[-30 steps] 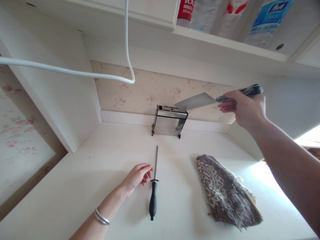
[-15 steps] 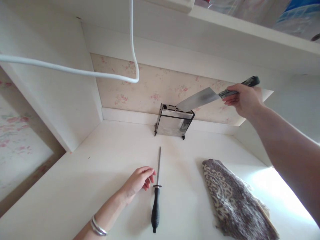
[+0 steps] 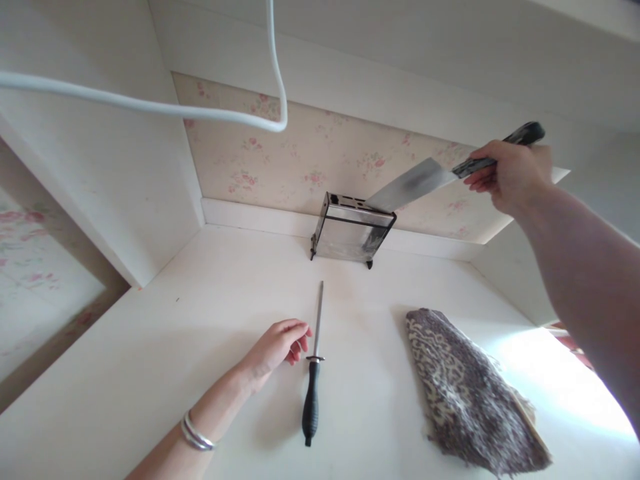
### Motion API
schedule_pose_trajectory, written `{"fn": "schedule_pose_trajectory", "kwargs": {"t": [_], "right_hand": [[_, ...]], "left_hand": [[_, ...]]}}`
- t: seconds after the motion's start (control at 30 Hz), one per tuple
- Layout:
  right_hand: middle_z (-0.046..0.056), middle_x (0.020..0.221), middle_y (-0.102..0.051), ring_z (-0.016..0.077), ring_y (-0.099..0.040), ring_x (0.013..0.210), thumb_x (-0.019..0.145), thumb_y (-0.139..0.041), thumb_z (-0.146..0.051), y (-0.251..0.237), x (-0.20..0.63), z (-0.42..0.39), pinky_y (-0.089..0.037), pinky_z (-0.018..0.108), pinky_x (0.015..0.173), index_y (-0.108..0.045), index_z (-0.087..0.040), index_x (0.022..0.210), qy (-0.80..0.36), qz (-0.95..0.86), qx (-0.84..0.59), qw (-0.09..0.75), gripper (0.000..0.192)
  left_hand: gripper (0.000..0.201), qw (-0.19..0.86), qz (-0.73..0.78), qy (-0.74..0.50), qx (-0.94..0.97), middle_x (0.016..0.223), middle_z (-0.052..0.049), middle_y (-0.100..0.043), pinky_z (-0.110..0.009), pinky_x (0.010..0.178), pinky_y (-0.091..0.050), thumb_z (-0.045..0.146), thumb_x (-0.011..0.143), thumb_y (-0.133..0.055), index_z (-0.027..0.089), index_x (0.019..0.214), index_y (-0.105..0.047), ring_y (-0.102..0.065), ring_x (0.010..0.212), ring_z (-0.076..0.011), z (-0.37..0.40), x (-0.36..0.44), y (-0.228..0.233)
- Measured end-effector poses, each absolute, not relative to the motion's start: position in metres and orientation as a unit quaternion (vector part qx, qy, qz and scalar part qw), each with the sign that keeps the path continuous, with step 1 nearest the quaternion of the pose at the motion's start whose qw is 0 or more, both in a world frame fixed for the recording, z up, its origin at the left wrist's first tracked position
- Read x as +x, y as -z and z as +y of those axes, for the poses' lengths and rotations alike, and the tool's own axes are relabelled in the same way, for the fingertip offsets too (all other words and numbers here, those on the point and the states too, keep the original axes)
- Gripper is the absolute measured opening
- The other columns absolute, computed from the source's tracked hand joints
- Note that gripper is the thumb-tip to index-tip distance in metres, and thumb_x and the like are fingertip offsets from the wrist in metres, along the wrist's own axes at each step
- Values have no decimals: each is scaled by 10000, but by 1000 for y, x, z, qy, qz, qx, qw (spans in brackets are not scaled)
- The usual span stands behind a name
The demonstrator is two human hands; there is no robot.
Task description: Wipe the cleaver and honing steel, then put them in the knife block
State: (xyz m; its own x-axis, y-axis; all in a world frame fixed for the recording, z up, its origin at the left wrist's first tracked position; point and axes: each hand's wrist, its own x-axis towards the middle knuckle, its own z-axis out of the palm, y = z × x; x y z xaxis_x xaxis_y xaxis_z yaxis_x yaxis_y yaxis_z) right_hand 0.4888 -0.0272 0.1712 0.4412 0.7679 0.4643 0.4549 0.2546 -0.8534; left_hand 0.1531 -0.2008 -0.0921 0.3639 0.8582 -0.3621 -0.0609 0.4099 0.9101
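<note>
My right hand (image 3: 517, 175) grips the dark handle of a cleaver (image 3: 413, 185) at the upper right. The blade slants down to the left, its tip at the slotted top of a metal knife block (image 3: 350, 239); how far it sits in a slot I cannot tell. A sharpening steel (image 3: 311, 400) with a black handle lies on the white surface below the block, its rod pointing to it. Just left of the rod, my left hand (image 3: 277, 347) rests with fingers loosely curled and closed, nothing visible in them. A metal bangle circles that wrist.
A folded brown patterned cloth (image 3: 470, 393) lies on the white countertop (image 3: 215, 280) at the right. A white cable (image 3: 165, 107) hangs across the upper left. Behind the block is a flowered wall panel (image 3: 300, 153), with a shelf underside (image 3: 400, 60) overhead.
The view has shifted, so the block, steel and cloth appear slightly higher. My right hand and the cleaver appear farther up and right, the blade tip still at the block. My left hand stays beside the steel.
</note>
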Motion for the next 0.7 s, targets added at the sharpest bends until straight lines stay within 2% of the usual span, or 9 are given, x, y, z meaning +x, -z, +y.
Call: {"fn": "schedule_pose_trajectory", "kwargs": {"t": [0.1,0.23,0.33,0.43,0.57,0.7], "right_hand": [[90,537,-612,104,-534,408,694,-689,-225,-172,485,-23,-373,240,419,-573,-78,625,-113,-507,-598,610,200],[190,706,-669,93,-550,429,666,-719,-328,-172,477,-7,-401,261,449,-616,-9,719,-62,-542,-593,593,339],[207,759,-674,78,-556,446,682,-701,-378,-170,469,6,-395,251,459,-628,30,808,-28,-559,-592,580,433],[185,759,-673,65,-555,460,712,-678,-396,-167,460,15,-386,220,454,-629,37,841,-14,-563,-601,567,455],[98,626,-652,86,-545,443,694,-710,-382,-154,448,22,-417,224,444,-649,-8,782,-37,-567,-630,530,390],[32,530,-612,91,-524,442,693,-732,-307,-123,439,28,-432,211,448,-644,-75,721,-135,-578,-643,484,250]], "left_hand": [[309,701,457,-327,440,697,-9,-583,-233,537,-343,452,815,-539,151,820,-609,-469,556,-94,-200,154,94],[314,703,454,-327,439,704,-9,-581,-229,532,-341,456,817,-537,151,828,-612,-471,558,-93,-200,153,95],[323,706,453,-330,432,702,-10,-578,-227,534,-346,467,805,-552,150,825,-610,-476,563,-94,-200,153,96],[333,707,454,-334,427,702,-11,-578,-224,532,-352,481,791,-565,153,816,-612,-477,560,-95,-199,153,96],[341,700,461,-330,433,702,-16,-577,-221,522,-351,482,798,-554,146,818,-615,-481,556,-95,-199,154,97],[339,692,463,-323,450,694,-15,-579,-224,517,-361,476,806,-540,145,820,-611,-488,547,-96,-200,156,99]]}}
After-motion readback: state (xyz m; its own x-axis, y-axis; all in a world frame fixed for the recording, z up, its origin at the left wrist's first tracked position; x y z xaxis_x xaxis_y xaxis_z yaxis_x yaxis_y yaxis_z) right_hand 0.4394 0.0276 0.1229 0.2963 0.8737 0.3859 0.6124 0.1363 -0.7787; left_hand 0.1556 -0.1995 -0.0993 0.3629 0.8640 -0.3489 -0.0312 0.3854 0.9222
